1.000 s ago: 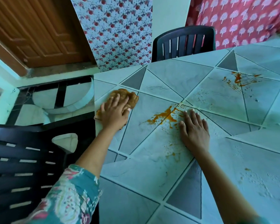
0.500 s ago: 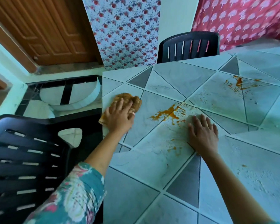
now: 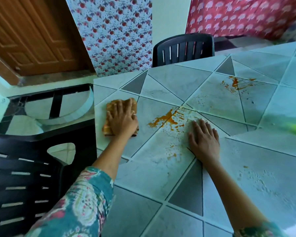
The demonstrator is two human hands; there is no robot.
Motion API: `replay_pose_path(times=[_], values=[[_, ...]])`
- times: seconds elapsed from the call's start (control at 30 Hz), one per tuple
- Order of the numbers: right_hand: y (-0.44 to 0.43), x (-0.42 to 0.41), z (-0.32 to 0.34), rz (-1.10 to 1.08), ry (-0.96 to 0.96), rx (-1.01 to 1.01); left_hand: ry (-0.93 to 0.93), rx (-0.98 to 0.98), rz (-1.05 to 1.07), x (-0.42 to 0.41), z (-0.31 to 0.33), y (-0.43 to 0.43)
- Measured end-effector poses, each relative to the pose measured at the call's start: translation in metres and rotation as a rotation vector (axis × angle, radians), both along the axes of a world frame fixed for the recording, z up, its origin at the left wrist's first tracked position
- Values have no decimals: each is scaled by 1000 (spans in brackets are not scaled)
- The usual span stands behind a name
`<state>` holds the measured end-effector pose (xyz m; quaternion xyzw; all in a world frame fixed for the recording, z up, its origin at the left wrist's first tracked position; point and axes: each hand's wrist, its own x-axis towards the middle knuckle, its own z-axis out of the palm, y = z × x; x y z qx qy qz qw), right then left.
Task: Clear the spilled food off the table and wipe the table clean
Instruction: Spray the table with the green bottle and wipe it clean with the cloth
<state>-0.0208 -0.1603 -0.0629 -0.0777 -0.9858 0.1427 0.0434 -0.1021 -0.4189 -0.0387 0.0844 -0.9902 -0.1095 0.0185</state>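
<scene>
My left hand (image 3: 122, 119) presses flat, fingers spread, on the orange cloth (image 3: 109, 106) near the worktop's (image 3: 174, 81) left edge. My right hand (image 3: 204, 137) lies flat and empty on the tiles. The nearer spill (image 3: 166, 118) sits between them, just right of the cloth, its streak slanting up and away to the right. I judge the cloth hand should sweep rightwards along that line. A second smear (image 3: 236, 83) lies farther off, beyond my right hand.

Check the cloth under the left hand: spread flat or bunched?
Bunched: the cloth is a thick crumpled wad under the left hand, fingers straight.
</scene>
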Motion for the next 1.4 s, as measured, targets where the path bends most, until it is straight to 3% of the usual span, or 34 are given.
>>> replay_pose_path(times=[0.2,0.33,0.43,0.6,0.7,0.87,1.03,1.17,1.27,1.4], values=[[0,0,0,-9,8,-5,53,-21,-322,52,-7,41],[-1,-1,-2,-11,8,-14,55,-12,-77,50,-10,1],[0,-1,-4,-4,9,-13,-2,35,65,9,-4,25],[0,-3,-6,3,27,-28,-6,26,-142,16,-6,106],[1,-3,-7,5,31,-43,30,-14,-238,54,-9,90],[4,-3,-5,44,-12,-58,-30,-4,22,15,-4,71],[19,0,7,84,-42,-200,-78,37,-108,-3,1,131],[39,4,10,26,-32,-41,-19,-27,-265,55,-6,122],[54,10,8,13,-83,24,-21,-52,-168,57,-7,92],[63,21,-1,17,-65,-4,-54,26,-50,-10,-2,103]])
